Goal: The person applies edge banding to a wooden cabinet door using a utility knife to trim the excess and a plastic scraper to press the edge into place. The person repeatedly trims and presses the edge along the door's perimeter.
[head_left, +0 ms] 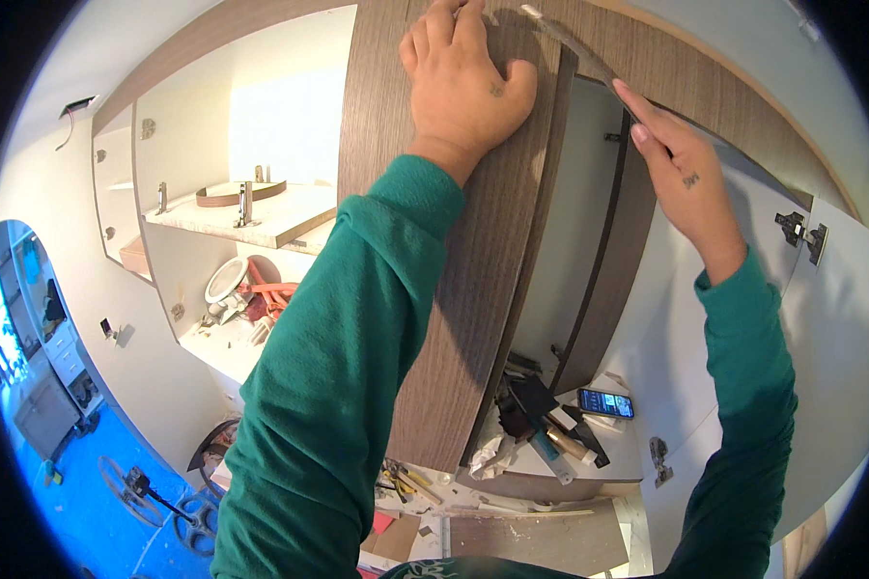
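My left hand (468, 92) is raised against the upper part of a brown wood-grain cabinet panel (459, 376). Its thumb sticks out to the right and its fingers rest bent on the panel's face, the tips close to the top of the view. Just right of the panel's edge, my right hand (684, 179) is closed on one end of a long thin strip (584, 53). The strip slants up and left to a pale tip near the panel's top. Its exact kind is not clear.
Left are open shelves with metal hinges (244, 203) and a curled brown band (241, 194). Low at right lie a lit phone (605, 403) and several tools (550, 454). A white door (830, 318) stands open at right. Blue sheeting (72, 492) covers the floor, lower left.
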{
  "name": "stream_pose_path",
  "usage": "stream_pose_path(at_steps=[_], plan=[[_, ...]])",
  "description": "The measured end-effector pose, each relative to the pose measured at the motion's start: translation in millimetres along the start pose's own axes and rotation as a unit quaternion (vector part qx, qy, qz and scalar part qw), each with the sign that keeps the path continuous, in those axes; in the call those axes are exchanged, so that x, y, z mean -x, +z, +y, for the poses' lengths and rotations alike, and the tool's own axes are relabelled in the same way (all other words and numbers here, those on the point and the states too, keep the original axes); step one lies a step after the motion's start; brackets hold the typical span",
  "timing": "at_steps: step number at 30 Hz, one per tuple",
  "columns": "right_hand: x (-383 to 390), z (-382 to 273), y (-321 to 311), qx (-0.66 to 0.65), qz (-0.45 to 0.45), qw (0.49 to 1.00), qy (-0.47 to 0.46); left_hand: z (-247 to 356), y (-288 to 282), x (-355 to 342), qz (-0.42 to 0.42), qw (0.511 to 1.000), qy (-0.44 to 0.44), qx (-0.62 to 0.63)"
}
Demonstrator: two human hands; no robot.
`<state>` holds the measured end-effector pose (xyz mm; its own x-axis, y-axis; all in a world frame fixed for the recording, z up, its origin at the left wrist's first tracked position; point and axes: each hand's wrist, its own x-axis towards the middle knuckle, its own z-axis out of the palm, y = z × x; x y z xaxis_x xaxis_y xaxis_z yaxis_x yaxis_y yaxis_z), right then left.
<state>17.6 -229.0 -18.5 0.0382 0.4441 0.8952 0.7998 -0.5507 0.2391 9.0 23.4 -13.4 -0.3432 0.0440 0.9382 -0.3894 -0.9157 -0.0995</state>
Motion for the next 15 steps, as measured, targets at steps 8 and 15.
stream_pose_path(at_steps=[8,15], plan=[[-13.4,-22.4,25.6,-0.346,-0.018,0.914,0.211,-2.5,6.0,1.2,0.044,0.999,0.019,0.019],[-5.9,-35.7,53.4,-0.384,0.027,0.894,0.227,-3.2,2.0,7.0,0.033,0.999,0.023,0.019]])
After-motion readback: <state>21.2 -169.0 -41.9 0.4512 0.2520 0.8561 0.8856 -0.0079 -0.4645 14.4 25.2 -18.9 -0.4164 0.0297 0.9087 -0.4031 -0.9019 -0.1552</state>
